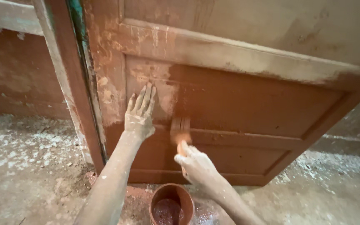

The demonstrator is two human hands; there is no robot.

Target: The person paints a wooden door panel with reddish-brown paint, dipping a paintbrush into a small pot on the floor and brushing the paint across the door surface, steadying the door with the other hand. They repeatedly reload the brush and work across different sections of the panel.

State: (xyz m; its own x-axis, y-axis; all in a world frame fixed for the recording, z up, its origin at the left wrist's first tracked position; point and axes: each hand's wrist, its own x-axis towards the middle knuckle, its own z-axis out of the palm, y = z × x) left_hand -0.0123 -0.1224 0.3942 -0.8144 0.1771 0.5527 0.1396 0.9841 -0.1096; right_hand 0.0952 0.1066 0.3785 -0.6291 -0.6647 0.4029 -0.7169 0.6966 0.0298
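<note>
**Brush on the lower door panel, pot below**

At the far left a dusty wall (17, 75) met a floor (26, 166) strewn with pale flakes and grit. Next came the door frame (73, 104), its edge worn and streaked with a strip of green. The left hand (140, 113) lay flat against the wooden door (246, 100), fingers spread and pointing up, the palm pressed to a pale, unpainted patch of the lower panel; it held nothing. Just to its right the paintbrush (180, 129) stood upright with its bristles on the panel, at the border between bare wood and the fresh reddish-brown coat (the brush was blurred, so its exact shape was hard to read). The right hand (196, 166) was closed around the brush's orange handle from below. Between the two forearms, on the floor near the door's foot, sat a round pot (171, 204) holding dark reddish paint. Further right the painted panel ran on, with more pale debris on the floor beyond.
</note>
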